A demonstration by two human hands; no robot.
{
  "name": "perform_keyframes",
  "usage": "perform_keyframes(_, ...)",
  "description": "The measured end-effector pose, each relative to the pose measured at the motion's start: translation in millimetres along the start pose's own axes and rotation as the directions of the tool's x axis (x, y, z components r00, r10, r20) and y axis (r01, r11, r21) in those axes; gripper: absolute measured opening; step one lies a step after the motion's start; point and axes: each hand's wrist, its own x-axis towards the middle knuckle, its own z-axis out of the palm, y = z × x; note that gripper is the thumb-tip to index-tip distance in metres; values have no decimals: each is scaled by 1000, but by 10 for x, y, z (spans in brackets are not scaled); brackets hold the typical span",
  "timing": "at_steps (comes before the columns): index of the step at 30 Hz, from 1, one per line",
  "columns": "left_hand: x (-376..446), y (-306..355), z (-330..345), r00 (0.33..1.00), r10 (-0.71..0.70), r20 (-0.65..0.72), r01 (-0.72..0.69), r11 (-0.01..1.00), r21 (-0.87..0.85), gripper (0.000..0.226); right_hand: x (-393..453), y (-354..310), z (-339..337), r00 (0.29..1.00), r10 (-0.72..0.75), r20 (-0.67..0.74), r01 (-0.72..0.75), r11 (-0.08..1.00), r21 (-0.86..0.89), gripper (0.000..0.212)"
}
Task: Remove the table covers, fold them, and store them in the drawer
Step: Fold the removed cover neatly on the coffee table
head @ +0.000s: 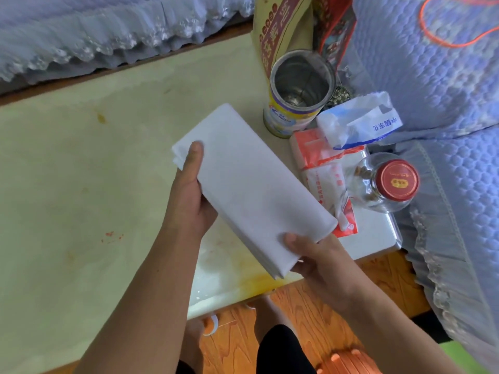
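While the left hand (pixel 189 190) and right hand (pixel 318 257) pinch opposite ends of the folded white cover (pixel 251 190) at mid-frame above the counter (pixel 81 171), it looks light, soft and floppy, best gripped by its short edges.

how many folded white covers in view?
1. The folded cover is held above the table, left hand at its far end, right hand at its near end. No drawer shows; others may be hidden.
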Motion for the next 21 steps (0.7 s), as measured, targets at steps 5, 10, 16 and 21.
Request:
perform_keyframes(5, -64, 90, 168, 907, 412, -84, -378, 886, 269, 13, 57, 97, 134, 957, 263, -124, -211, 922, 324, 40)
perform_keyframes(10, 6, 208, -57, 932, 359, 51, -355, 876, 327, 29, -90, 186, 193, 916, 400, 32, -368, 803, 468, 48)
perform_keyframes(16, 68, -137, -192, 983, -163, -85, 171, 980, 102, 64, -146, 121, 249, 892, -361, -272, 190, 845, -500, 38)
perform_keyframes(21, 144, -154, -67, 925, -290, -246, 320, 943, 93, 74, 118, 310, -108, 538, -805, 252, 276, -114, -954, 31)
